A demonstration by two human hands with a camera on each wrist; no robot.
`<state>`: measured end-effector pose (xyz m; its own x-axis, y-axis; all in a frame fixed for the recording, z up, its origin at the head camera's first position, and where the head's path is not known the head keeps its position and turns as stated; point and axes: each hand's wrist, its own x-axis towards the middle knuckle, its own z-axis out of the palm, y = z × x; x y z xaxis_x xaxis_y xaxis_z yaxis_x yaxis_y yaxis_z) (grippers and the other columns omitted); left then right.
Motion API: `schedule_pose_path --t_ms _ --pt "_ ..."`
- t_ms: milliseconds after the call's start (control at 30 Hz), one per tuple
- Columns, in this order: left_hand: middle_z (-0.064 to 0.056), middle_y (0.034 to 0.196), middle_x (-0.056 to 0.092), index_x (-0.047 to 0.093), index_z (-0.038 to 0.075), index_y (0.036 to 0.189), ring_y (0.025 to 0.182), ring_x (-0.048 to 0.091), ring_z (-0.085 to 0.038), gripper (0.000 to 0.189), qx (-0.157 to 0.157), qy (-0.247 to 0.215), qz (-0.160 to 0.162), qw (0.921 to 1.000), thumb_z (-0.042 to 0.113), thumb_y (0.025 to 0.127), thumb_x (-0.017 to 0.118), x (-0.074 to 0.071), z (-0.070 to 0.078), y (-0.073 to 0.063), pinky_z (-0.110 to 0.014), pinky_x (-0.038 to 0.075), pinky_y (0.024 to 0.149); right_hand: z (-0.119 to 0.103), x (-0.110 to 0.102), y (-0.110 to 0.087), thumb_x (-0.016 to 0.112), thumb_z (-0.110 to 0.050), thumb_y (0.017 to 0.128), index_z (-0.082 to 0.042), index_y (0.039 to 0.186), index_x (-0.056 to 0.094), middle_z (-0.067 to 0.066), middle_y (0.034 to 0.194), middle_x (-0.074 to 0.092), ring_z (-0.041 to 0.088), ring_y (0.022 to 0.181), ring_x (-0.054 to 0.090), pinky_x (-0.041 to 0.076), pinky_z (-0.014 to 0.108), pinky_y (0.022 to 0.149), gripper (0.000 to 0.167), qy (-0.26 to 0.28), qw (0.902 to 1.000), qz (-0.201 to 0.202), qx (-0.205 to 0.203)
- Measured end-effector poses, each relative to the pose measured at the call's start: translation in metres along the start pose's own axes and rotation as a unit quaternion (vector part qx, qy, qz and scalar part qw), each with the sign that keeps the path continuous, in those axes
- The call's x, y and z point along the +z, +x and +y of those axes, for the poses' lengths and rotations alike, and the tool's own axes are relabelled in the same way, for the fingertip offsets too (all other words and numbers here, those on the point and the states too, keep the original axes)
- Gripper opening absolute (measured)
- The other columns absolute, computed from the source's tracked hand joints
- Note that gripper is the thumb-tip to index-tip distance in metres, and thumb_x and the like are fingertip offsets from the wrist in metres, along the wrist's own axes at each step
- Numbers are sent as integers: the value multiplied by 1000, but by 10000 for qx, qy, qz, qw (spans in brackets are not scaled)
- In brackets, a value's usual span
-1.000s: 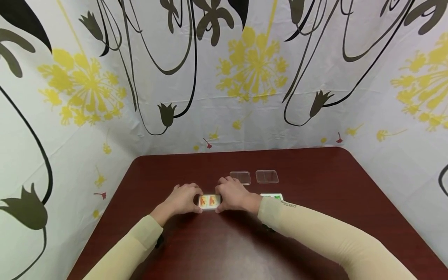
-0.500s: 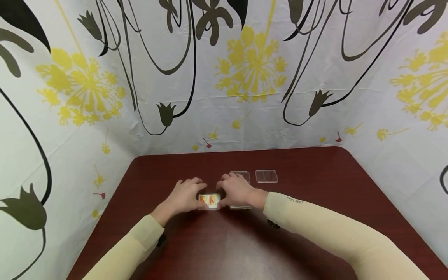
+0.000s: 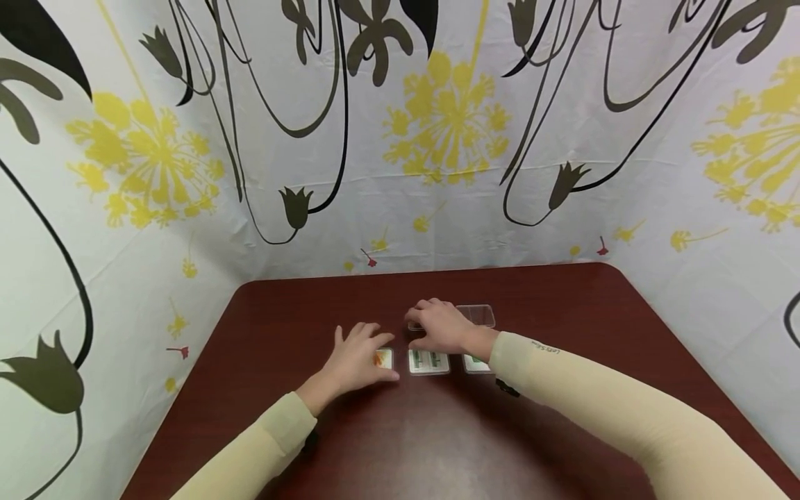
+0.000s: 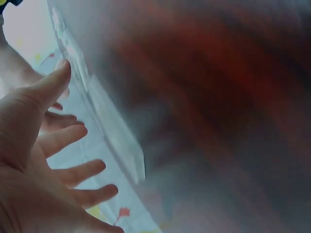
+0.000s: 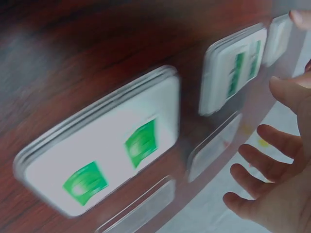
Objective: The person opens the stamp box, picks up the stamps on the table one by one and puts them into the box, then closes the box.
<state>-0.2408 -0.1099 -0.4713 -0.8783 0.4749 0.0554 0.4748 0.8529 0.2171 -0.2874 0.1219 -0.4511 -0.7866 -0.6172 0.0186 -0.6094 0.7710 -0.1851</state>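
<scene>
Three flat clear boxes with white picture inserts lie in a row on the table. My left hand, fingers spread, is over the left box, which has orange pictures and is partly hidden by it. To its right lies the middle box with green strips. The right box bears two green squares. My right hand reaches over the left of two clear lids behind the row, fingers apart and holding nothing. In the left wrist view my left hand holds nothing either.
The second clear lid lies at the back right, partly behind my right hand. All of this rests on a dark red-brown table with rounded far corners. A white patterned cloth hangs close around its far and side edges.
Both hands have let go of the left box. My right hand has moved right and back to the left lid, uncovering the middle box. My left hand has shifted right with its fingers spreading.
</scene>
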Motion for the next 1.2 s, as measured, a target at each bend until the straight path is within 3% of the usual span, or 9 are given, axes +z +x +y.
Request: schedule_pose_path --t_ms 200,567,767,1067,1200 --pt "-12 148 46 60 27 141 140 35 -40 76 -105 -235 -128 9996 66 77 77 12 11 4 -79 14 104 22 4 -2 75 -44 90 -12 141 59 10 136 56 33 126 51 42 53 101 62 -247 9994 5 261" --pt "-14 149 46 63 30 138 139 35 -44 70 -258 -455 -244 9983 62 78 78 21 17 12 -80 15 102 51 16 3 73 -44 92 -12 143 55 12 141 53 34 130 48 44 51 100 63 -297 9986 82 420" --pt "-13 149 46 64 31 136 138 37 -42 68 -342 -424 -219 9983 61 77 80 21 22 13 -79 16 103 56 15 2 73 -46 91 -13 137 60 8 131 59 32 124 51 45 51 97 58 -301 9985 159 420" --pt "-13 148 48 67 32 133 138 39 -41 63 -446 -376 -149 9982 58 78 81 21 25 14 -78 17 104 57 12 -2 71 -55 89 -13 138 61 12 143 50 36 135 41 37 59 103 64 -492 9967 134 627" --pt "-13 148 49 68 32 132 138 39 -42 61 -453 -345 -140 9983 58 78 81 22 26 15 -78 18 103 58 12 -2 73 -53 88 -12 134 64 10 133 55 34 127 46 40 58 99 62 -323 9973 170 645"
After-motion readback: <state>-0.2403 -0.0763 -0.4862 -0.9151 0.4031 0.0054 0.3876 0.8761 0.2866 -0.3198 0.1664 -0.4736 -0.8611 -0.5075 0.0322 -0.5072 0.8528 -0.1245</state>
